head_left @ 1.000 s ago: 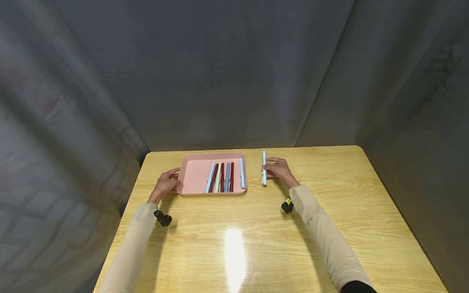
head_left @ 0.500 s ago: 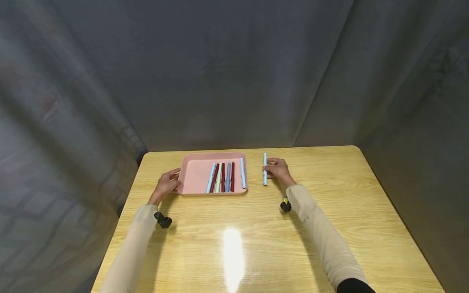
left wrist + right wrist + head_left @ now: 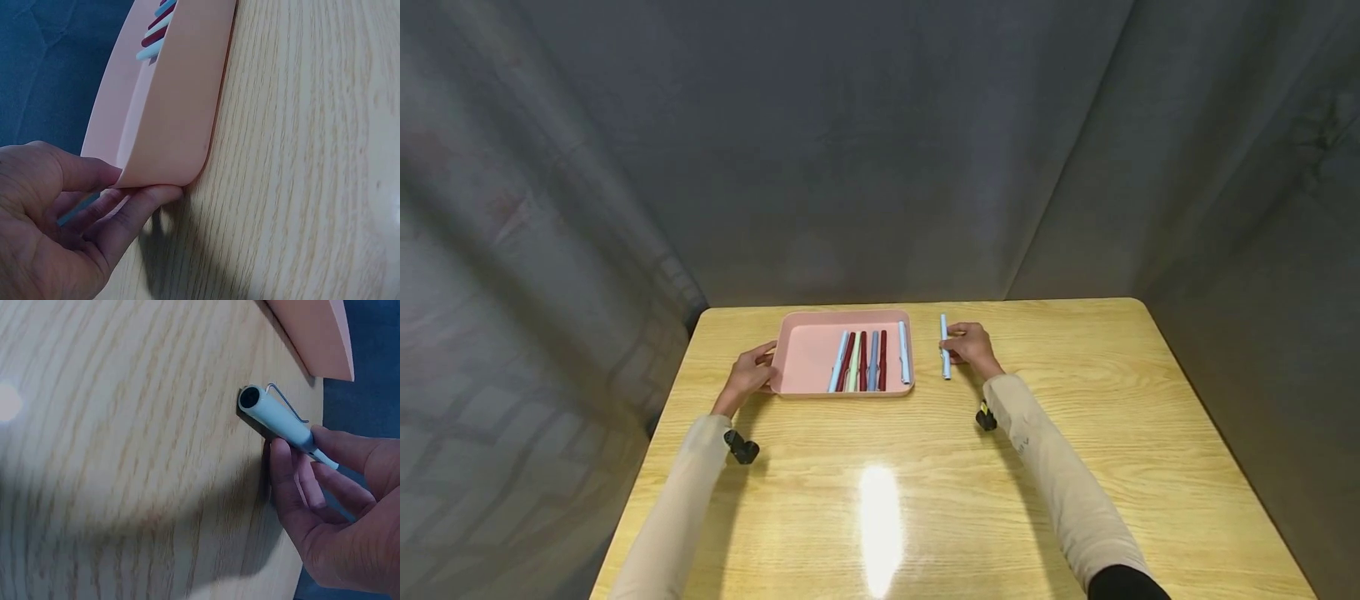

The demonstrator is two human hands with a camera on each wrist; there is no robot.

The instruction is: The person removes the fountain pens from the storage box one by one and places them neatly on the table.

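A pink tray [image 3: 808, 354] sits at the far middle of the wooden table [image 3: 925, 467] and holds several pens [image 3: 865, 361] side by side. My left hand [image 3: 751, 375] grips the tray's near left corner; in the left wrist view the thumb and fingers [image 3: 134, 203] pinch the tray wall [image 3: 181, 106]. To the right of the tray, my right hand [image 3: 972, 346] pinches a light blue pen [image 3: 944, 346] that lies lengthwise on the table. The right wrist view shows this pen [image 3: 275, 419] with its wire clip held between my fingers [image 3: 300, 481].
A grey cloth backdrop [image 3: 880, 150] surrounds the table on the back and both sides. A glare spot [image 3: 880, 508] lies on the near middle of the tabletop. The tray's corner [image 3: 319, 337] shows just beyond the pen in the right wrist view.
The tray has shifted slightly to the right, nearer the light blue pen. My right hand keeps hold of the pen in about the same place.
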